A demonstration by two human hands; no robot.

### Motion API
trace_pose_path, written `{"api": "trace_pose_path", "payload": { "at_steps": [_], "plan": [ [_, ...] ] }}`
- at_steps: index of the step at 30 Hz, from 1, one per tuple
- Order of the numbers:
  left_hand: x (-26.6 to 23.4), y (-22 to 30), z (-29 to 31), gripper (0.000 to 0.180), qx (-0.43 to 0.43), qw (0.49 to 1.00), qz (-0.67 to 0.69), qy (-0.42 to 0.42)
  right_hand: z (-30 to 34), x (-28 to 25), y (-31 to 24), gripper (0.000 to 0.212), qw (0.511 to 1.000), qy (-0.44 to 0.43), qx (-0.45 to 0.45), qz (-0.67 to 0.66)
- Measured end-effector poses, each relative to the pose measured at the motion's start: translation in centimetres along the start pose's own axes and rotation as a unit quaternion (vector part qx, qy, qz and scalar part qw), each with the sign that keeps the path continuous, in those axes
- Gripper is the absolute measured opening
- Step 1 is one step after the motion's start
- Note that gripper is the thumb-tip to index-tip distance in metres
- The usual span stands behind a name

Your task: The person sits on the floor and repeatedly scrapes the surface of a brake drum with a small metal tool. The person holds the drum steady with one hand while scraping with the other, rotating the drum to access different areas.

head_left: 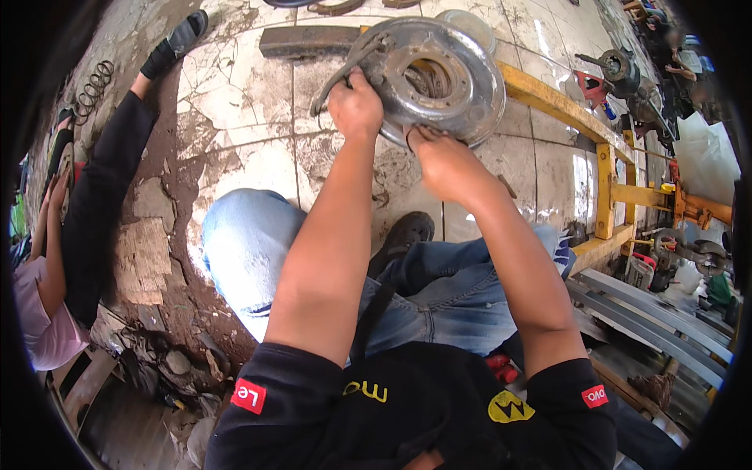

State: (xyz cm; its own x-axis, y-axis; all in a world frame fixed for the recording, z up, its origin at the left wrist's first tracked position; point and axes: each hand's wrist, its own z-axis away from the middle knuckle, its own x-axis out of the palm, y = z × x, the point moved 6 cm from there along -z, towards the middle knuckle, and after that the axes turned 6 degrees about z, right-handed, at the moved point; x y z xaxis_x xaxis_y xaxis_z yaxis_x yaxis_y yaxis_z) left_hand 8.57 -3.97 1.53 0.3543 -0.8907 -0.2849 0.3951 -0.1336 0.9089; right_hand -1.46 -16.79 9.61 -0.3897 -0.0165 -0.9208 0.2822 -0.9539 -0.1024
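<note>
In front of me I hold a dished, round metal brake backing plate [479,82], tilted over the tiled floor. It has a large centre hole with smaller holes around it. My left hand [356,108] is closed at its left edge, next to a curved dark strip [335,84] whose kind I cannot make out. At the lower rim my right hand [442,157] is closed, its fingers bent round the edge. A small dark loop shows by those fingers. The plate hides some of the fingertips of both hands.
A yellow metal frame [564,106] runs from behind the plate to the right. A dark beam [309,41] lies beyond my left hand. At the left sits another person [110,188], leg stretched out, near a coil spring [95,82]. Machine parts and metal bars [650,313] crowd the right.
</note>
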Motion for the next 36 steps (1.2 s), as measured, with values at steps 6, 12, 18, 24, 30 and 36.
{"api": "trace_pose_path", "payload": {
  "at_steps": [6,12,18,24,30,36],
  "plan": [
    [0.5,0.2,-0.1,0.054,0.011,1.0,0.01,0.004,0.3,0.2,0.5,0.057,0.999,0.045,-0.004,-0.002],
    [0.5,0.1,0.3,0.056,0.022,1.0,0.001,0.017,1.0,0.5,0.5,0.063,0.998,0.057,-0.013,0.009],
    [0.7,0.5,0.0,0.053,0.029,0.999,0.019,0.001,0.7,-0.2,1.7,0.068,0.998,-0.002,0.002,-0.067],
    [0.7,-0.2,-0.7,0.053,0.009,1.0,0.014,-0.014,3.9,-4.9,5.9,0.072,0.985,0.085,0.043,-0.144],
    [0.8,0.0,-0.3,0.057,0.031,1.0,-0.003,0.006,4.1,0.0,5.6,0.056,0.993,0.091,-0.015,0.077],
    [0.4,0.3,-0.4,0.058,0.006,1.0,-0.026,-0.008,2.8,0.0,3.8,0.06,0.991,0.118,-0.005,0.06]
  ]
}}
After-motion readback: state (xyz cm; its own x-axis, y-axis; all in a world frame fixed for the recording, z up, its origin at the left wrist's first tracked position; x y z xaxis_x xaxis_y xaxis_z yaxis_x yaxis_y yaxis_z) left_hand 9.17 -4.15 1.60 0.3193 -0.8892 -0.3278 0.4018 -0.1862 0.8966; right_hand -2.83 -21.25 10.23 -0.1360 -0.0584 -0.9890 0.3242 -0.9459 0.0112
